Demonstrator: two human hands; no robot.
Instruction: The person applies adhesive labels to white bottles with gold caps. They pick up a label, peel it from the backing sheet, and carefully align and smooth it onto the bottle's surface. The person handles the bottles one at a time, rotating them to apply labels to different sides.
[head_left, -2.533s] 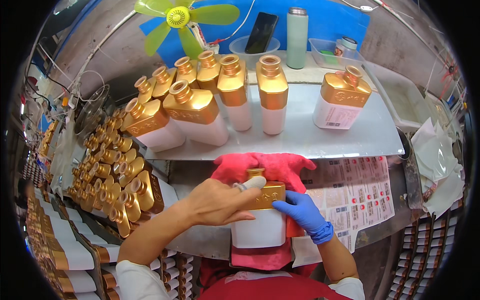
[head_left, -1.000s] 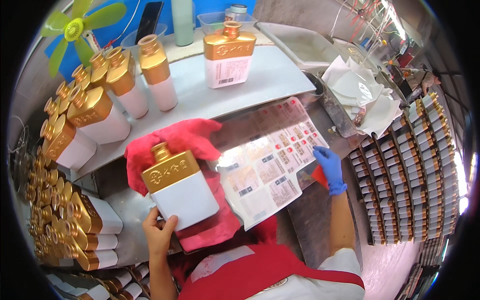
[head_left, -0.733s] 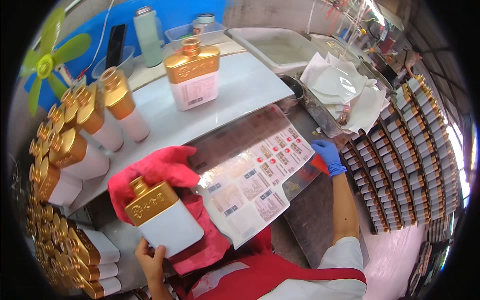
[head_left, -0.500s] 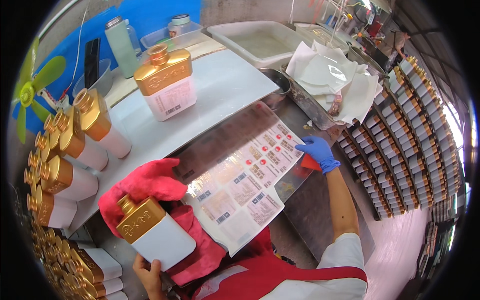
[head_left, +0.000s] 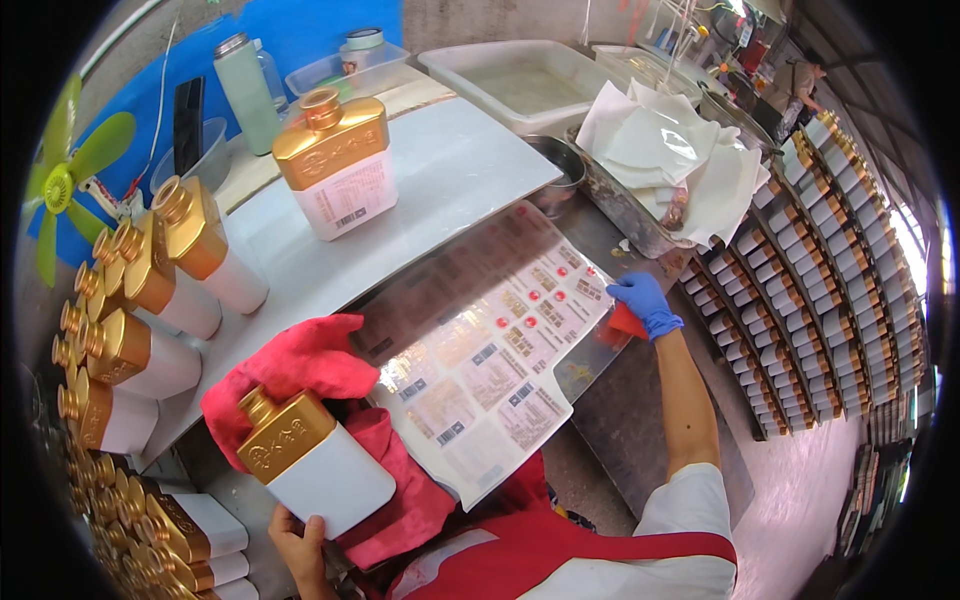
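Steadying the gold-and-white bottle [head_left: 310,462] on the red cloth [head_left: 330,400] at 7 o'clock with bare left hand [head_left: 297,538] loosely closed on its base, gloved right hand [head_left: 643,302] pinching the label sheet [head_left: 480,370] edge at 3 o'clock, risking a tipped bottle or creased labels.

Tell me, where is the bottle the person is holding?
In the head view, lower left: the bottle lies on the red cloth, left hand at its base.
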